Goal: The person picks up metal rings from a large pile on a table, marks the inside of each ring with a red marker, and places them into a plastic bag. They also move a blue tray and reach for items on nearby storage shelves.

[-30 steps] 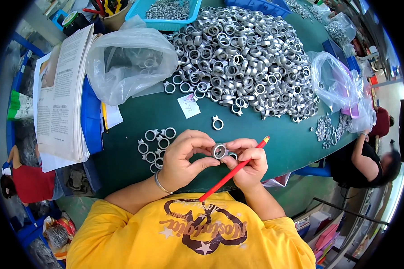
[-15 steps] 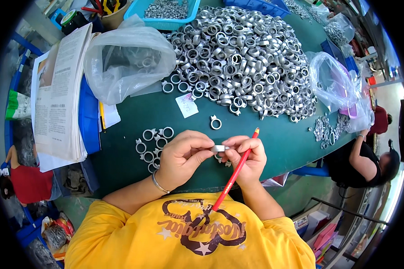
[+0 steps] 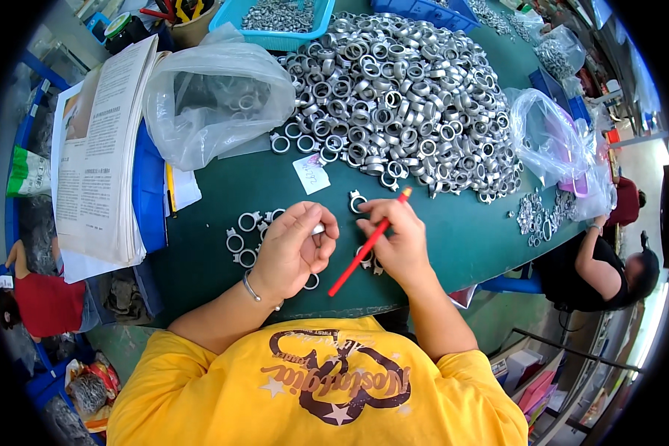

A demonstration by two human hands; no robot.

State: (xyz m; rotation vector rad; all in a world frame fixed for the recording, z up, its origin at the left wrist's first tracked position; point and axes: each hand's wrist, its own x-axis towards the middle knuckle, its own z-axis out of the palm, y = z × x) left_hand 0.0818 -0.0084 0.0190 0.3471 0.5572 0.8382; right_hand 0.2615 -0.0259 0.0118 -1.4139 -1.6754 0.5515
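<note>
In my left hand (image 3: 288,249) a small metal ring part (image 3: 318,229) is pinched between thumb and curled fingers, mostly covered by them. My right hand (image 3: 403,241) grips a red pencil (image 3: 358,256) that slants across the fingers. Its fingertips are right beside a single loose metal ring (image 3: 357,201) on the green table (image 3: 223,186); whether they touch it I cannot tell. A group of similar rings (image 3: 248,222) lies left of and partly behind my left hand. A few more rings (image 3: 377,266) sit under my right hand, partly hidden.
A big heap of metal rings (image 3: 409,97) covers the table's far middle. Beside it are a clear plastic bag (image 3: 215,134), a paper tag (image 3: 311,174) and a light-blue basket (image 3: 223,33). Newspapers (image 3: 100,163) lie at left. A co-worker (image 3: 609,267) sits at right.
My hands have moved apart. The ring stays in my left hand, now tucked in curled fingers, while my right hand has moved up toward the loose ring with the pencil.
</note>
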